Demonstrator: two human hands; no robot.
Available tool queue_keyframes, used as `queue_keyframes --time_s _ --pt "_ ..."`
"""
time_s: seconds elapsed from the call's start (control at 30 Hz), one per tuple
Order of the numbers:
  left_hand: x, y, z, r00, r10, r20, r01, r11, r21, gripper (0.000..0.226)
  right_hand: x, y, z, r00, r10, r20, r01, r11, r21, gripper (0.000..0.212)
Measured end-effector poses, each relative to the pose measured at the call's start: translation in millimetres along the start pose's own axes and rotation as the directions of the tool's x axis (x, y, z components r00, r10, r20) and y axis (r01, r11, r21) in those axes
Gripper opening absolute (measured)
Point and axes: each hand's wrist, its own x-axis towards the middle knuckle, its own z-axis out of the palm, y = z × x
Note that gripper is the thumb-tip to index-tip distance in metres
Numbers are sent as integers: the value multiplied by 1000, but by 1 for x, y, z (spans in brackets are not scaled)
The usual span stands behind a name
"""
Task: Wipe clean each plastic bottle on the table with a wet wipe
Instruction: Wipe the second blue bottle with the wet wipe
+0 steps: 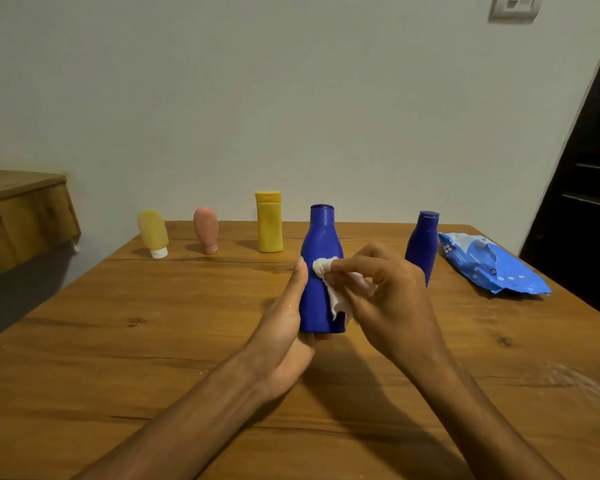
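Note:
A blue plastic bottle [321,251] is held upright a little above the wooden table [153,341]. My left hand [284,327] grips its lower body from the left and underneath, thumb along its side. My right hand [381,289] pinches a crumpled white wet wipe [329,282] against the bottle's front. A second blue bottle [423,244] stands behind my right hand. Farther back stand a yellow flip-cap bottle [269,221], a pink tube [205,230] and a pale yellow tube [153,232] on their caps.
A blue wet-wipe pack [492,265] lies at the table's right rear. A wooden ledge [21,216] juts out at the left. A dark cabinet [582,202] stands at the right, and a plain wall runs behind the table.

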Motion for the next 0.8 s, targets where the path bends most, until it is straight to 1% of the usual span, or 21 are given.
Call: queue_keyframes --time_s 0.07,0.13,0.23,0.3,0.43,0.5,0.57,0.63,0.67,0.7,0.8 --pt "1 1 -2 1000 20 -6 -20 998 62 55 1 2 0 1000 -7 18 7 1000 10 21" --pt "3 1 -3 998 56 4 -55 986 159 56 3 4 -2 1000 15 3 -15 998 55 21" --pt "1 -3 -3 991 110 72 -126 953 276 51 4 8 -4 994 33 -100 -22 994 111 20" --pt "-1 -7 -1 988 127 86 -149 930 335 53 4 10 -5 984 20 -176 4 991 136 20" --pt "-3 -12 -1 984 115 138 -163 897 412 59 6 16 -8 961 24 -277 3 995 96 22" --pt "-5 -12 0 985 103 141 -154 890 430 59 6 15 -10 962 14 -274 10 996 85 23" --pt "-4 -11 1 987 101 128 -147 889 434 56 6 13 -10 981 -23 -193 40 996 86 23" --pt "-4 -9 2 990 90 109 -126 915 384 55 3 10 -7 993 -77 -87 83 994 66 23" --pt "-4 -8 3 992 78 96 -107 933 345 56 2 9 -6 993 -94 -64 97 995 37 23" --pt "-3 -8 3 994 63 85 -87 946 312 57 2 9 -5 993 -97 -70 99 995 18 23" --pt "-5 -7 4 998 16 59 -31 967 254 55 1 7 -5 988 -79 -130 86 995 42 28"
